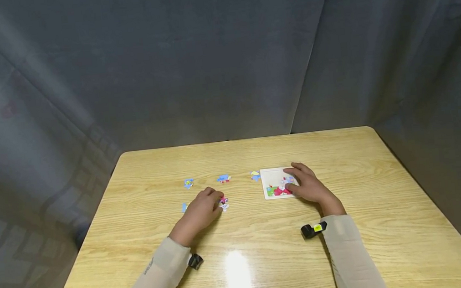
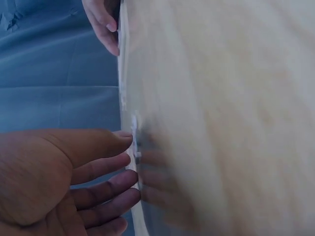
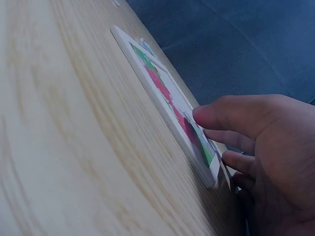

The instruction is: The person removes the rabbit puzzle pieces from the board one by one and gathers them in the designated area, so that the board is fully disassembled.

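While my left hand point(image 1: 201, 210) rests on the desk point(image 1: 387, 240) left of its middle, its fingertips point(image 2: 129, 139) lie almost straight and touch a small pink and white puzzle piece point(image 1: 223, 202); I cannot tell whether they pinch it. In the left wrist view the fingers are stretched out side by side against the desk, and the piece shows only as a pale blur at their tips.

My right hand point(image 1: 309, 185) lies on the white puzzle board point(image 1: 267, 179), which sits flat a little right of the desk's middle, nearer the far edge than the near one. The fingers are relaxed and slightly spread, the thumb point(image 3: 231, 114) pressing on the red and green part of the picture at the board's near edge, the other fingers resting along its right side.

3 blue pieces lie loose in a row toward the far edge: one point(image 1: 188, 183) far left, one point(image 1: 224, 178) in the middle, one point(image 1: 255, 175) just beside the board's left edge. Another small blue piece point(image 1: 184, 207) peeks out at the left of my left hand. Grey curtain point(image 1: 207, 63) hangs behind the desk.
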Available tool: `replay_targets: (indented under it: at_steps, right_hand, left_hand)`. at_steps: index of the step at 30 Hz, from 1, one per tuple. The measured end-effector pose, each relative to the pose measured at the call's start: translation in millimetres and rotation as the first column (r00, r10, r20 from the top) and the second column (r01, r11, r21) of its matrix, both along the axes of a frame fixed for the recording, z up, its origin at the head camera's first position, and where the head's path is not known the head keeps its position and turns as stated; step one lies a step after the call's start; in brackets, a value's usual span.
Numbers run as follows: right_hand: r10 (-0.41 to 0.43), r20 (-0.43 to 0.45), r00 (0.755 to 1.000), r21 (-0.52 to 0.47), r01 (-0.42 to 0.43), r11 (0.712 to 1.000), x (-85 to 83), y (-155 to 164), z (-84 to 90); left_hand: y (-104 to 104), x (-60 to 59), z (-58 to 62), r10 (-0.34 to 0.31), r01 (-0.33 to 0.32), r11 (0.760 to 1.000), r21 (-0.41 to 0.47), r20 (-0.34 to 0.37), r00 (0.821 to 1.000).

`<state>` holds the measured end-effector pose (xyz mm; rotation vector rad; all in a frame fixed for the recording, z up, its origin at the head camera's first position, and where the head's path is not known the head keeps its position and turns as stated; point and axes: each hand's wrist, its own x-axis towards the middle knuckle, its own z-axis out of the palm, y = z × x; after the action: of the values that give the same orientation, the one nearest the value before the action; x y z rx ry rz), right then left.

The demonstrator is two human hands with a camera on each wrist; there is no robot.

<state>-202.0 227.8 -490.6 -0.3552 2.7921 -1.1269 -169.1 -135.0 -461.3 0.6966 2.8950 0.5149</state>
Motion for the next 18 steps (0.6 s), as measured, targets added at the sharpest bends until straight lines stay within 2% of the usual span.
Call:
replay_targets:
  at_steps: [7,10,14,18]
  right_hand:
    - [0.016,-0.002,1.0,-0.014,-0.016,1.0,0.4,5,-2.7]
    - [0.016,-0.004,1.0,-0.02,-0.016,1.0,1.4,7,-1.3]
    - [0.026,-0.014,1.0,-0.02,-0.026,0.999,1.8,10,0.5]
    - [0.033,-0.009,0.999,-0.029,-0.033,0.999,1.6,11,0.2]
  left_hand:
    - [18,-6.3,9.7,0.016,-0.016,1.0,-0.004,0.01,1.0]
    - [35,-9.6,14.9,0.009,-0.009,1.0,0.008,0.018,1.0]
    - [63,-15.1,22.2,-0.018,0.015,0.998,0.065,0.038,0.999]
    - [91,-21.6,23.2,-0.058,0.054,0.993,0.103,0.04,0.998]
